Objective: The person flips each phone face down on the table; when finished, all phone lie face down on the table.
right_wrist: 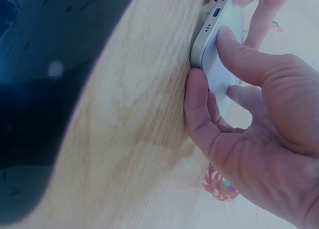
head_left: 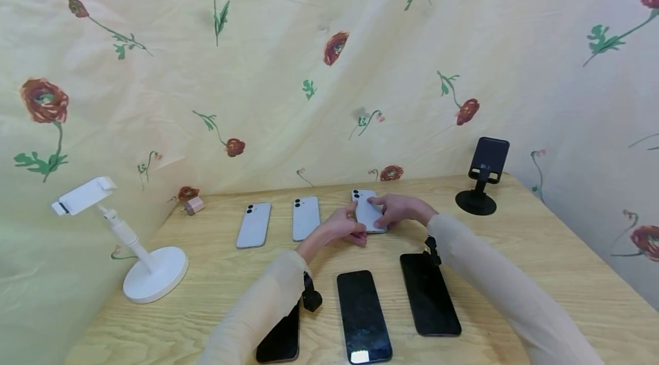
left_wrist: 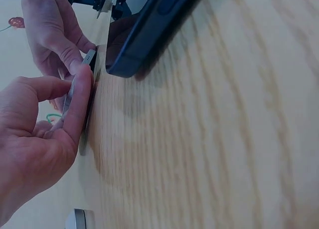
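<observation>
A white smartphone [head_left: 366, 213] lies back up toward the rear of the wooden table, its two camera lenses at the upper left. My left hand [head_left: 342, 226] grips its left side and near corner. On the other side, my right hand [head_left: 404, 209] holds the right edge. In the right wrist view, the right thumb presses the phone's back [right_wrist: 213, 64] while other fingers curl round the edge beside the charging port. The left wrist view shows left fingers and thumb pinching the phone [left_wrist: 89, 57]. Two more white phones, a middle one [head_left: 306, 218] and a left one [head_left: 253, 225], lie face down in the same row.
Nearer me lie three dark-screened phones: left [head_left: 280, 336], partly under my sleeve, middle [head_left: 364, 316] and right [head_left: 429, 296]. A white phone stand [head_left: 155, 274] is at left, a black stand [head_left: 476, 202] at back right. A small charger [head_left: 194, 205] sits back left.
</observation>
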Available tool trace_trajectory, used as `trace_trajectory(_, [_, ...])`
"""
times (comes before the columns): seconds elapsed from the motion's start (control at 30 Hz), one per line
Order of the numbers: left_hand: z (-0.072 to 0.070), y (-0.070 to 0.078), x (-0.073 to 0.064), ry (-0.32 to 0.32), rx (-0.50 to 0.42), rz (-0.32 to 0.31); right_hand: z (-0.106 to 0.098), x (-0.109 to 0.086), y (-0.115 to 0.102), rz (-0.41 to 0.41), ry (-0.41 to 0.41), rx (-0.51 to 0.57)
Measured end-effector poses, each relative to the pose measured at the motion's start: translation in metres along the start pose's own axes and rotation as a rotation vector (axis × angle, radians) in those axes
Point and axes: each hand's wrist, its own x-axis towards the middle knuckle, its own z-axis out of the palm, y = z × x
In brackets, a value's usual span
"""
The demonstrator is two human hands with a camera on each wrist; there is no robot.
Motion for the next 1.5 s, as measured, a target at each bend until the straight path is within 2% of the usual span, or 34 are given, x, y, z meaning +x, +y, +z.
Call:
trace_trajectory(0.2, [0.0, 0.003, -0.001, 0.033, 0.113, -0.021, 0.001, 0.002, -0.001, 0.009, 0.001, 0.002])
trace_trajectory(0.43, [0.003, 0.012, -0.006, 0.075, 0.24, -0.049, 0.002, 0.004, -0.002, -0.016, -0.003, -0.016])
trace_trajectory(0.67, [0.007, 0.017, -0.009, 0.159, 0.483, -0.059, 0.005, 0.006, -0.007, -0.045, -0.011, -0.022])
trace_trajectory(0.77, [0.007, 0.017, -0.008, 0.174, 0.525, -0.08, 0.006, 0.007, -0.008, -0.049, -0.007, -0.042])
trace_trajectory(0.97, [0.007, 0.017, -0.009, 0.164, 0.527, -0.078, 0.005, 0.008, -0.008, -0.037, 0.001, -0.065])
trace_trajectory(1.1, [0.013, 0.02, -0.015, 0.169, 0.619, -0.053, 0.004, 0.006, -0.005, -0.038, -0.007, -0.075])
trace_trajectory(1.2, [0.021, 0.025, -0.025, 0.161, 0.742, 0.012, 0.004, 0.003, -0.001, -0.037, 0.004, -0.076])
trace_trajectory(1.27, [0.023, 0.03, -0.038, 0.151, 0.813, 0.059, 0.004, 0.004, -0.001, -0.059, 0.009, -0.078])
trace_trajectory(1.5, [0.024, 0.043, -0.107, 0.049, 0.999, 0.287, 0.005, 0.002, 0.008, -0.153, 0.058, -0.174])
